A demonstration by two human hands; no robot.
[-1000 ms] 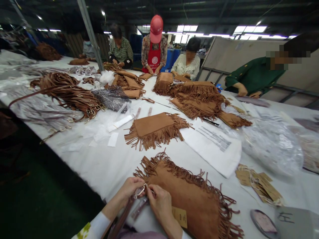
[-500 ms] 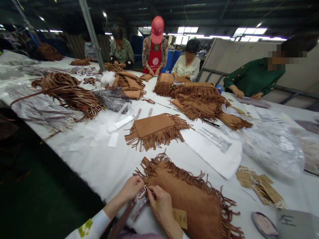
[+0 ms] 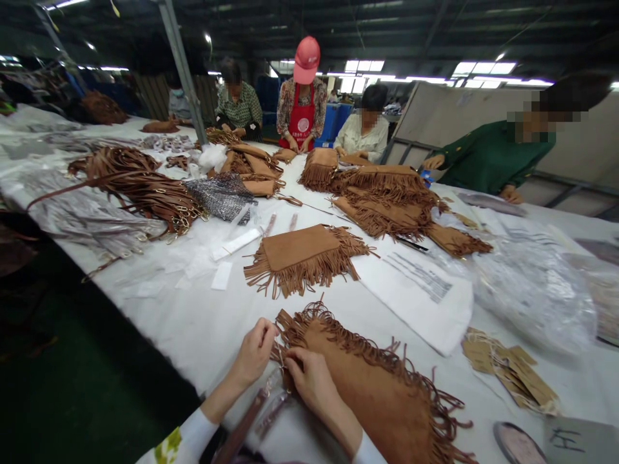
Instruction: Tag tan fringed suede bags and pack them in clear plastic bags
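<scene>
A large brown fringed bag (image 3: 367, 380) lies on the white table near me. At its left corner, my left hand (image 3: 258, 348) is closed with fingertips pinched beside the fringe. My right hand (image 3: 309, 377) is closed around a small metal clasp at the same corner, its wrist over the bag's edge. A brown strap (image 3: 244, 422), partly in clear plastic, runs from the clasp down toward my lap. What exactly sits between my left fingertips is too small to tell. Farther up lies a smaller fringed bag (image 3: 302, 248).
A heap of fringed bags (image 3: 382, 187) and brown straps (image 3: 140, 187) lie farther back. To the right are a white cloth bag (image 3: 420, 293), clear plastic bags (image 3: 536, 290), cardboard tags (image 3: 512, 367) and a grey card (image 3: 580, 441). Several people work across the table.
My left hand has risen slightly, and my right hand has moved a little up at the clasp. The person in green has moved one hand left toward a blue object.
</scene>
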